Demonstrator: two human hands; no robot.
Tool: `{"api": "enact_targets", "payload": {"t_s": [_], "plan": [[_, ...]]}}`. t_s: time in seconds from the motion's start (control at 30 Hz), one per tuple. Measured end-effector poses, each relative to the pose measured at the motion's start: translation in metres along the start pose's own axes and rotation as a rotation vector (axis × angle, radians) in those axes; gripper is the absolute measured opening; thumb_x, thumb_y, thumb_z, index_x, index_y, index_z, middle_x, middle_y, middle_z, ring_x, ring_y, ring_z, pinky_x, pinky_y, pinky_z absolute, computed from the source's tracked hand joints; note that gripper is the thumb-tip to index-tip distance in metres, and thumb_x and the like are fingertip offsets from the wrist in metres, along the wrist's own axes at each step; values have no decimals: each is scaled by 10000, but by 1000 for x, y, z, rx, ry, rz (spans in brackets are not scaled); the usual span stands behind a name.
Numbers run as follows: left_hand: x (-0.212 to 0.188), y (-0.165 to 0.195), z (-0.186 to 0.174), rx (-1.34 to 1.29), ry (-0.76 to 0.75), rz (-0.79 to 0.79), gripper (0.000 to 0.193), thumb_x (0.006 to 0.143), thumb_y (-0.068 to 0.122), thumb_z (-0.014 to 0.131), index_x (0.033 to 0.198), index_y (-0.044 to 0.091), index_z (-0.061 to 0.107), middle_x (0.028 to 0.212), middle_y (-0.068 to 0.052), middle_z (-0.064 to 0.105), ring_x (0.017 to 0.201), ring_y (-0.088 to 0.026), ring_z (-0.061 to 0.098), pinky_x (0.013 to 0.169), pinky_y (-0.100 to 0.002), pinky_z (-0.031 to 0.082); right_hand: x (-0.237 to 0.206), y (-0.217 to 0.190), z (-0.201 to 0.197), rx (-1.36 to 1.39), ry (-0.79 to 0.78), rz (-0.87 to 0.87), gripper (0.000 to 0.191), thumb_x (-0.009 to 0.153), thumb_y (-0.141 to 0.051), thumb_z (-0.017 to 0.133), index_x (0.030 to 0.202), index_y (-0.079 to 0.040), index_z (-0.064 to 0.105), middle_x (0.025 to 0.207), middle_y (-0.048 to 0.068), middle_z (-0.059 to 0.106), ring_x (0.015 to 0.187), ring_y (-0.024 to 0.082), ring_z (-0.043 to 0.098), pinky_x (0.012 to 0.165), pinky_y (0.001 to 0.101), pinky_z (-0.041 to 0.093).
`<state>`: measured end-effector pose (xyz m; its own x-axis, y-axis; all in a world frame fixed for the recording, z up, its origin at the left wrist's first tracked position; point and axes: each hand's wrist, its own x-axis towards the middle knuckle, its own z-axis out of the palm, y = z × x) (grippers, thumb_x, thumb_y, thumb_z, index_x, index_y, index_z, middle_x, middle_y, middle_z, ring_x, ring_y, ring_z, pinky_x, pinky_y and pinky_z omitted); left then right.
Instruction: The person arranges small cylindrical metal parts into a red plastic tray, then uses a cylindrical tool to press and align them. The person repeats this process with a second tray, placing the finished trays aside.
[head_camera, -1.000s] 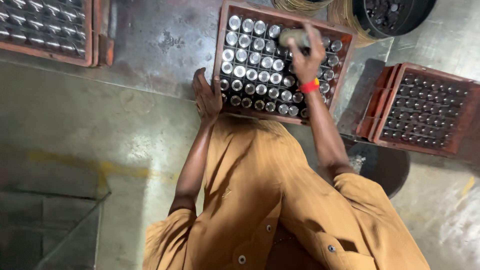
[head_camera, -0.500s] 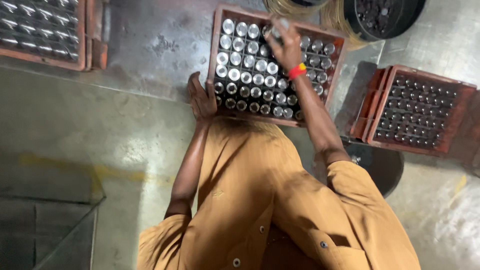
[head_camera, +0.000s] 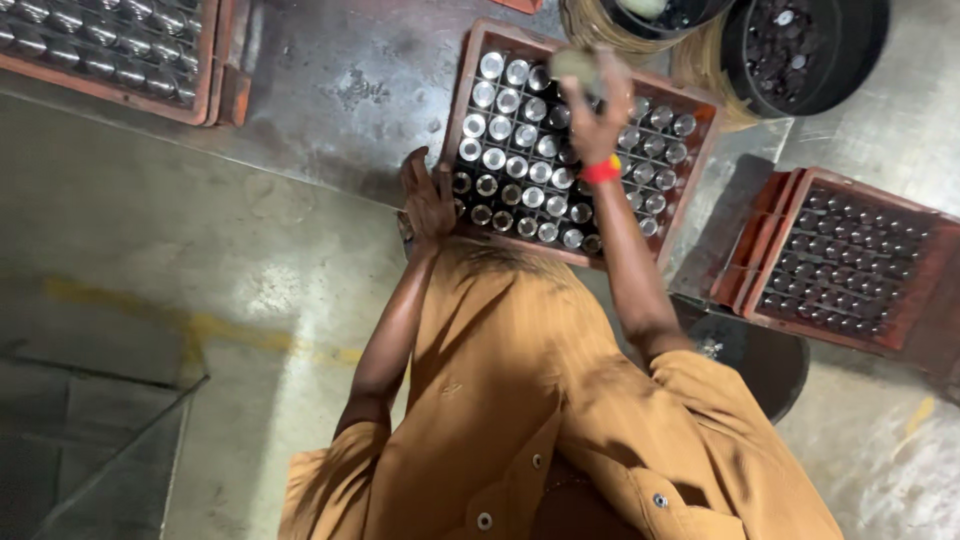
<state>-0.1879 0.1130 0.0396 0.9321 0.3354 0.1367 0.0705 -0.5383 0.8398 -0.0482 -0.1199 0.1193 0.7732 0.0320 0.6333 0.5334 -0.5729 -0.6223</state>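
Observation:
A red-brown crate (head_camera: 459, 112) of silver-capped bottles (head_camera: 516, 165) stands on wet metal flooring in front of me. My left hand (head_camera: 428, 200) rests flat on the crate's near-left corner and holds nothing. Raised over the crate's far side, my right hand (head_camera: 598, 112), with a red band at the wrist, has its fingers closed around a small round greyish object (head_camera: 577, 64). What that object is cannot be made out. My orange shirt (head_camera: 520, 400) fills the lower part of the view.
A second crate of capped bottles (head_camera: 100, 50) sits at the far left. A crate of dark bottles (head_camera: 850, 260) stands at the right. Black tubs (head_camera: 805, 40) and a woven basket (head_camera: 590, 25) are beyond. A dark round container (head_camera: 765, 355) sits near my right elbow.
My right hand has carried the greyish object from the crate's right side toward its far edge. My left hand has stayed on the near-left corner.

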Motion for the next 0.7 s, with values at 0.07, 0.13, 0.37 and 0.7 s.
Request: {"api": "enact_targets", "payload": {"t_s": [0.07, 0.13, 0.37, 0.7], "plan": [[-1, -3, 1, -16, -22, 20, 464, 1101, 339, 491, 1383, -29, 482, 1342, -294, 540, 1242, -483, 508, 1068, -542, 406, 13, -1, 15, 25, -152, -37, 147, 1015, -158, 808, 1145, -135, 744, 1213, 126, 756, 1193, 244, 689, 1090, 435, 533], [-2, -6, 1, -36, -39, 2, 472, 1099, 353, 482, 1379, -26, 490, 1340, -290, 543, 1239, -477, 515, 1067, -536, 412, 22, 0, 23, 74, -153, 82, 182, 1006, -162, 803, 1166, -119, 726, 1228, 143, 744, 1201, 263, 680, 1080, 448, 533], [4, -8, -1, -40, -3, 31, 480, 1087, 368, 482, 1359, -26, 507, 1289, -282, 552, 1190, -474, 538, 1027, -534, 435, 25, -19, 58, -51, -194, -11, 253, 981, -190, 806, 1205, -108, 721, 1186, 148, 755, 1176, 294, 690, 1058, 484, 544], [4, -10, -6, -82, -41, 65, 430, 1097, 323, 475, 1339, -31, 504, 1229, -297, 549, 1114, -490, 548, 963, -557, 438, -15, -43, 49, -13, -300, -1, 280, 998, -163, 821, 1249, -93, 718, 1252, 136, 747, 1199, 296, 702, 1051, 423, 568]]}}
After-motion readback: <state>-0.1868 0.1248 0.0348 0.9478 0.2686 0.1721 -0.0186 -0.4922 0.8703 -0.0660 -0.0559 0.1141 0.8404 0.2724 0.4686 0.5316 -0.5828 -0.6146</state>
